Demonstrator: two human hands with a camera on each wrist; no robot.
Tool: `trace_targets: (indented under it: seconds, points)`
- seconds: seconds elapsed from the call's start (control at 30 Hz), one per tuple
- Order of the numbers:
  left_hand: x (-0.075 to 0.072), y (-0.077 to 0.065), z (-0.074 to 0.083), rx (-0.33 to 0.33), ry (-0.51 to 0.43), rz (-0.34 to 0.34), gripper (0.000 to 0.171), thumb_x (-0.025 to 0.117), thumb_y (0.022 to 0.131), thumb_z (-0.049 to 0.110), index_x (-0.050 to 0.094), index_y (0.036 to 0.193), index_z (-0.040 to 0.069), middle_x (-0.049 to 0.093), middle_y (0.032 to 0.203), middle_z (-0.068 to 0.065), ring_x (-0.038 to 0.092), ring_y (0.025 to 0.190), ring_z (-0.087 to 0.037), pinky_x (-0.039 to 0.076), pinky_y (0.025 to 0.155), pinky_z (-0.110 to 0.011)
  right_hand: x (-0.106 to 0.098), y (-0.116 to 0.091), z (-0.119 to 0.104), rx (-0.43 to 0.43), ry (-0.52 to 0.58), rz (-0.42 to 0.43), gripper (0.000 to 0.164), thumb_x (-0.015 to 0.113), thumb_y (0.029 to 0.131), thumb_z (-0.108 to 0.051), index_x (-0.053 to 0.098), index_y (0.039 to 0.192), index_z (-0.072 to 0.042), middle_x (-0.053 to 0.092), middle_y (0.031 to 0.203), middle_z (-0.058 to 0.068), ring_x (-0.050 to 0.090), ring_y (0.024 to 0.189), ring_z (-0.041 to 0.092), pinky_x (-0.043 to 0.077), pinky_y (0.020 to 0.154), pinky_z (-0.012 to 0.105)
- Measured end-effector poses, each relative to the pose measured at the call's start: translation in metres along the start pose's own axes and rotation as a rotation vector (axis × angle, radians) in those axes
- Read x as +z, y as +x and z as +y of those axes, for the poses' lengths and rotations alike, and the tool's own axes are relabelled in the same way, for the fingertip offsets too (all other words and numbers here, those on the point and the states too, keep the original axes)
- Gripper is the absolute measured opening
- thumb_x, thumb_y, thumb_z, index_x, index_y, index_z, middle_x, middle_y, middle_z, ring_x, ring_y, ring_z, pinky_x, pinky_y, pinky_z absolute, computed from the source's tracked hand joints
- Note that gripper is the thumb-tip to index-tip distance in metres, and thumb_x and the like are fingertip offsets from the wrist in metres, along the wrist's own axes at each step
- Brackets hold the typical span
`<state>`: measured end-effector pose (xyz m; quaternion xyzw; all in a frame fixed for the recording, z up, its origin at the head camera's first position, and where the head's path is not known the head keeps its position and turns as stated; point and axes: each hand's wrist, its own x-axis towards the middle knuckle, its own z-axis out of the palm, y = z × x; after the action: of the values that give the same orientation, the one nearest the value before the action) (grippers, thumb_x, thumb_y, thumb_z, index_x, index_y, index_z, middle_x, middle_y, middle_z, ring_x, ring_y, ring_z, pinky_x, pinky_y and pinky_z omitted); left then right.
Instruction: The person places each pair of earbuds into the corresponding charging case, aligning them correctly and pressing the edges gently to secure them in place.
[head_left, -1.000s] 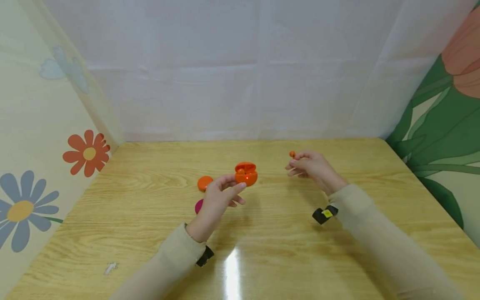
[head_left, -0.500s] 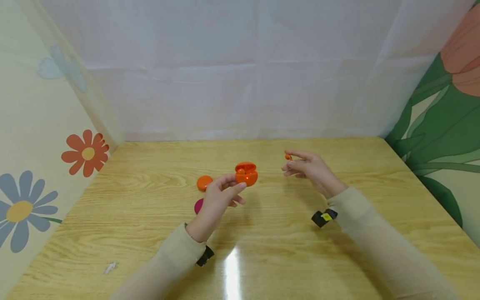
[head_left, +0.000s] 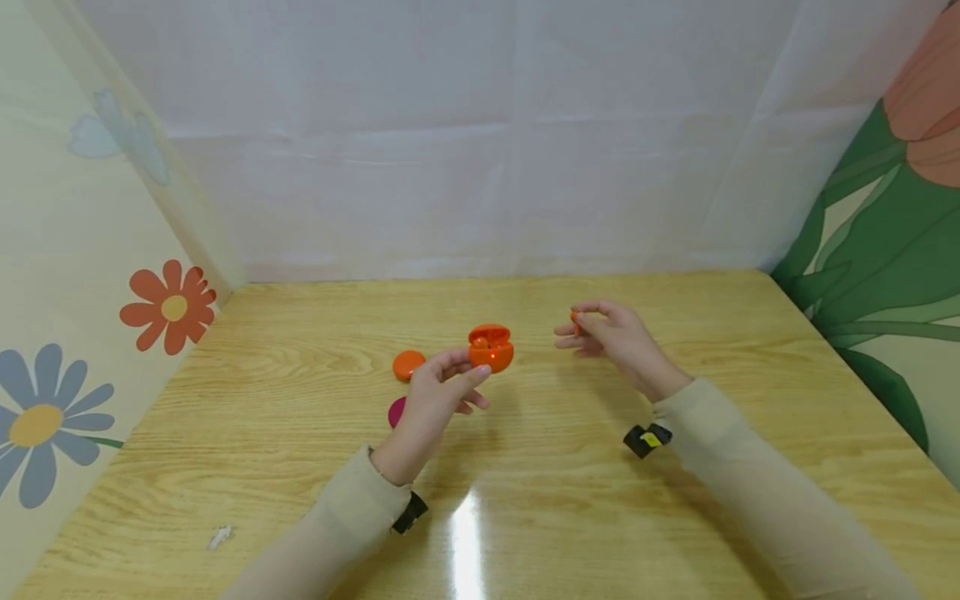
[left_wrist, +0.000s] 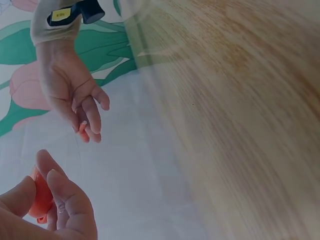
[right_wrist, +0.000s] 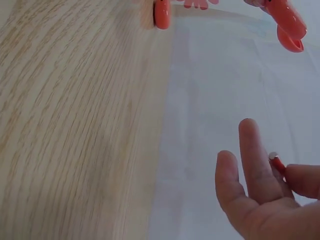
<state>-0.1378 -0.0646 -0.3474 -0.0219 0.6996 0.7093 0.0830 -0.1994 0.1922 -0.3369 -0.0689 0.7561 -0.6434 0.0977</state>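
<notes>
My left hand [head_left: 438,396] grips an orange earbud case [head_left: 492,357] above the table, its lid raised. One earbud [head_left: 480,342] shows inside, on the left; the other side of the case looks dark. To the right, my right hand [head_left: 618,337] pinches an orange earbud [right_wrist: 277,163] between thumb and index finger, with the other fingers spread. A gap separates that earbud from the case. In the left wrist view, fingers partly cover the case [left_wrist: 41,197].
On the wooden table [head_left: 315,467], an orange round case [head_left: 408,366] lies left of my left hand. A magenta round thing [head_left: 397,412] is partly hidden behind that hand. A small whitish mark or scrap [head_left: 221,537] is at the front left. A white sheet [head_left: 375,167] hangs behind.
My right hand has shifted slightly left, and its fingers have turned the earbud, which now sits lower and more hidden between thumb and index finger. The left hand and case have stayed nearly still.
</notes>
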Motion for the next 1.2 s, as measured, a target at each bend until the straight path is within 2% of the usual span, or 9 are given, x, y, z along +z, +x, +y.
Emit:
trace_targets:
  seconds: [0.17,0.27,0.47,0.57,0.83,1.03,1.2]
  points:
    - [0.0,0.0,0.001,0.008,-0.008,-0.002,0.033,0.068,0.096,0.012,0.063,0.125,-0.001,0.068,0.106,-0.01,0.065,0.059,-0.01,0.05,0.063,-0.024,0.002,-0.003,-0.003,-0.018,-0.008,-0.022,0.046,0.044,0.108,-0.012,0.031,0.146,0.008,0.074,0.105,-0.001,0.071,0.087,0.001,0.057,0.083,0.028]
    - [0.001,0.0,0.002,0.007,-0.015,-0.001,0.032,0.068,0.096,0.011,0.063,0.125,-0.001,0.068,0.105,-0.01,0.065,0.059,-0.01,0.05,0.063,-0.025,0.004,-0.004,-0.006,-0.02,-0.019,-0.014,0.047,0.046,0.107,-0.01,0.032,0.148,0.007,0.073,0.106,-0.002,0.071,0.087,0.001,0.057,0.084,0.027]
    - [0.001,0.0,0.002,0.008,-0.016,-0.003,0.031,0.068,0.096,0.011,0.064,0.124,-0.001,0.068,0.103,-0.009,0.065,0.059,-0.01,0.05,0.062,-0.025,0.008,-0.008,-0.01,-0.023,0.024,0.024,0.024,0.052,0.104,-0.006,0.05,0.125,0.005,0.072,0.092,-0.008,0.07,0.082,0.003,0.057,0.078,0.024]
    - [0.001,-0.001,0.002,0.012,-0.018,-0.005,0.03,0.067,0.096,0.01,0.064,0.123,-0.002,0.068,0.102,-0.009,0.065,0.059,-0.01,0.05,0.062,-0.024,0.01,-0.009,-0.013,-0.015,0.04,0.032,0.018,0.053,0.103,-0.005,0.054,0.12,0.003,0.069,0.089,-0.009,0.067,0.082,0.003,0.056,0.077,0.023]
    - [0.003,-0.002,0.004,0.019,-0.021,-0.01,0.031,0.067,0.096,0.01,0.063,0.124,-0.003,0.067,0.101,-0.008,0.065,0.059,-0.01,0.049,0.061,-0.023,0.018,-0.017,-0.026,-0.035,0.014,0.02,0.036,0.057,0.102,-0.007,0.051,0.132,0.012,0.067,0.093,-0.006,0.064,0.086,0.006,0.055,0.079,0.022]
    - [0.004,-0.002,0.004,0.034,-0.017,-0.013,0.032,0.067,0.096,0.01,0.062,0.124,-0.005,0.065,0.1,-0.008,0.064,0.059,-0.01,0.049,0.06,-0.022,0.026,-0.023,-0.034,-0.09,-0.049,0.014,0.036,0.059,0.101,-0.01,0.055,0.13,0.012,0.069,0.094,-0.009,0.062,0.087,0.01,0.053,0.076,0.023]
    - [0.005,-0.002,0.003,0.039,-0.006,-0.016,0.033,0.068,0.095,0.011,0.062,0.125,-0.004,0.065,0.102,-0.009,0.065,0.06,-0.01,0.049,0.06,-0.023,0.032,-0.025,-0.038,-0.089,-0.051,-0.002,0.035,0.058,0.101,-0.009,0.053,0.13,0.011,0.07,0.097,-0.006,0.062,0.089,0.01,0.052,0.077,0.025]
